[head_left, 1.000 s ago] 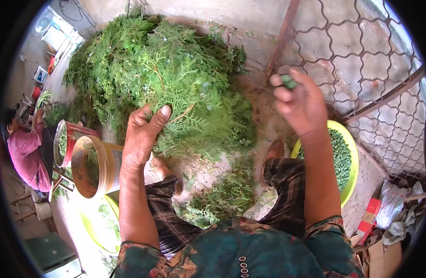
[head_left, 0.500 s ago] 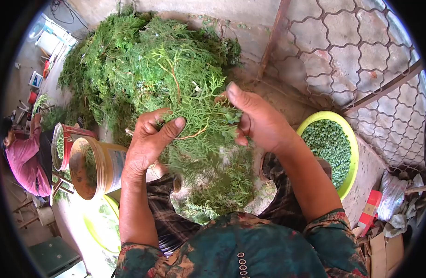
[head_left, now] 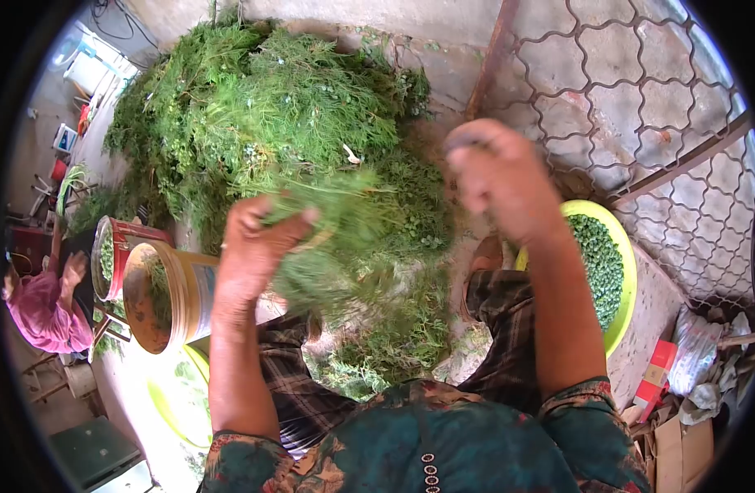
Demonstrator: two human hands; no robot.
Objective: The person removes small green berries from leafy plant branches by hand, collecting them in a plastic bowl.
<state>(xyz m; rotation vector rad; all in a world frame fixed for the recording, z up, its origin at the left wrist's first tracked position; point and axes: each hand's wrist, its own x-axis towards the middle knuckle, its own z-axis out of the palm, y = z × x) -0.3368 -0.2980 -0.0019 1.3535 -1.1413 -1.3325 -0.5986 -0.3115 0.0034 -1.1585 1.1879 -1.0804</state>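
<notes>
In my left hand [head_left: 261,246] is a leafy evergreen sprig [head_left: 340,218], pinched between thumb and fingers and smeared by motion. My right hand [head_left: 505,181] is off to the right of the sprig and apart from it. Its fingers look curled in, though blur hides whatever they may hold. Behind both hands rises a big heap of cut evergreen branches [head_left: 254,107]. Below my right forearm, a yellow-green basin [head_left: 630,283] holds many small green cones or berries [head_left: 595,263], partly covered by the arm.
On the left stand a tilted yellowish bucket [head_left: 180,300], a red bucket [head_left: 139,238] and another bright basin [head_left: 198,361]. A person in a pink top [head_left: 53,308] sits beyond them. Wire mesh [head_left: 616,90] leans at right. Loose sprigs [head_left: 394,337] lie between my feet.
My right hand has come away from the sprig, moving up and to the right. The sprig in my left hand has shifted left and blurred. The other person's hand has come into view.
</notes>
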